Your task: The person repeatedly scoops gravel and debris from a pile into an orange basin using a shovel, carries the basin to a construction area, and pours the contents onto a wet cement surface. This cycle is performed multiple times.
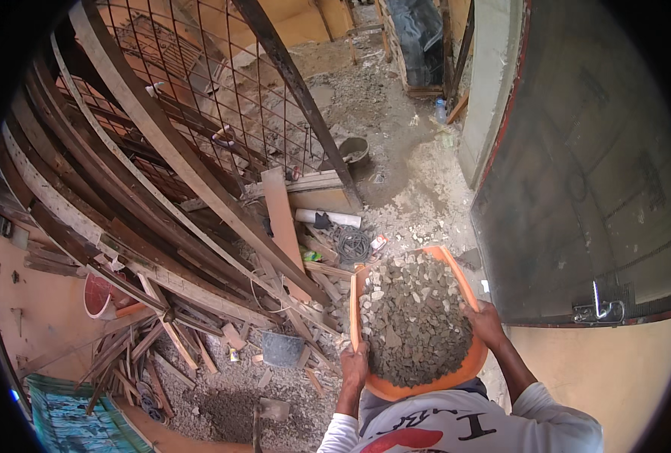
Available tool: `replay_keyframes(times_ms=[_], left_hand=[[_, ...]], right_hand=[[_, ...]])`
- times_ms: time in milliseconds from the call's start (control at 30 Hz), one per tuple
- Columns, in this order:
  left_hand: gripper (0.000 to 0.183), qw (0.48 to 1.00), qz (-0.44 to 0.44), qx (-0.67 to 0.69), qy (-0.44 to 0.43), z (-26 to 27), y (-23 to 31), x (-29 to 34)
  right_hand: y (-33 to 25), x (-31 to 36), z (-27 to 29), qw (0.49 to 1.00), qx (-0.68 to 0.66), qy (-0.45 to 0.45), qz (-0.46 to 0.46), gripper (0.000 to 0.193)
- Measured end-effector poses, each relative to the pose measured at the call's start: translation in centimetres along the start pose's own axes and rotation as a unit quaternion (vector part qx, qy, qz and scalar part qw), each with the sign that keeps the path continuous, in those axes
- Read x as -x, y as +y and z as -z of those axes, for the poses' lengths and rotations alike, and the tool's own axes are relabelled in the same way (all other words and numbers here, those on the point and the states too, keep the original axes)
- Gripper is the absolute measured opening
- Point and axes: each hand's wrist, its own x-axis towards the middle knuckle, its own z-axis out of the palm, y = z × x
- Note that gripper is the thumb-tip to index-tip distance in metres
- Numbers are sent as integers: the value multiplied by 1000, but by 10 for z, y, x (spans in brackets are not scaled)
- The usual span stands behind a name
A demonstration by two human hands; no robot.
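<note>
An orange plastic tray (pixel 467 371), its sides raised, is in front of my body. Grey broken stone and gravel (pixel 415 321) fill it nearly to the rim. My left hand (pixel 354 365) is closed round the tray's left edge, and my right hand (pixel 488 325) grips the right edge near its middle. The fingers are partly hidden by the rim on both sides. The tray's near end is close against my shirt, while its far end points toward the passage ahead.
Long wooden beams (pixel 150 132) lean at the left beside a rusty metal grid (pixel 252 98). A dark metal door (pixel 577 189) stands at the right. Below the beams are a grey bucket (pixel 283 349) and scrap wood. Coiled cable (pixel 353 245) lies past the tray; another bucket (pixel 354 152) stands farther off.
</note>
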Motion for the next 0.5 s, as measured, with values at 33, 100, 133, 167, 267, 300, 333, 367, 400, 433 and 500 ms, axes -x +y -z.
replay_keyframes(times_ms=[33, 100, 133, 167, 267, 300, 333, 367, 400, 433, 500], left_hand=[[20, 1000, 5, -6, -8, -16, 30, -17], [20, 1000, 6, -23, -17, -43, 68, -40], [20, 999, 2, -30, -22, -57, 82, -48], [20, 999, -2, -38, -29, -71, 94, -56], [22, 999, -15, -34, -26, -101, 114, -103], [23, 999, -22, -24, -27, -110, 120, -128], [27, 998, -31, -39, -34, -124, 132, -139], [28, 997, -34, -54, -39, -139, 141, -153], [29, 996, -37, -70, -45, -153, 149, -167], [30, 995, -44, -81, -48, -167, 161, -185], [33, 992, -30, -99, -68, -194, 187, -220]], right_hand=[[-18, -25, 10, 1000, 17, 10, -6, 33], [-25, -75, 24, 999, 41, 25, -11, 33], [-26, -88, 34, 999, 32, 24, 10, 33], [-31, -102, 46, 999, 30, 33, 21, 33], [-49, -152, 57, 998, 32, 43, 42, 33], [-53, -177, 60, 997, 44, 48, 50, 33], [-48, -195, 67, 995, 55, 57, 55, 32], [-43, -211, 75, 997, 22, 56, 49, 31], [-40, -226, 81, 997, -12, 56, 44, 30], [-47, -245, 86, 996, -45, 55, 44, 29], [-61, -275, 93, 994, -52, 77, 62, 27]])
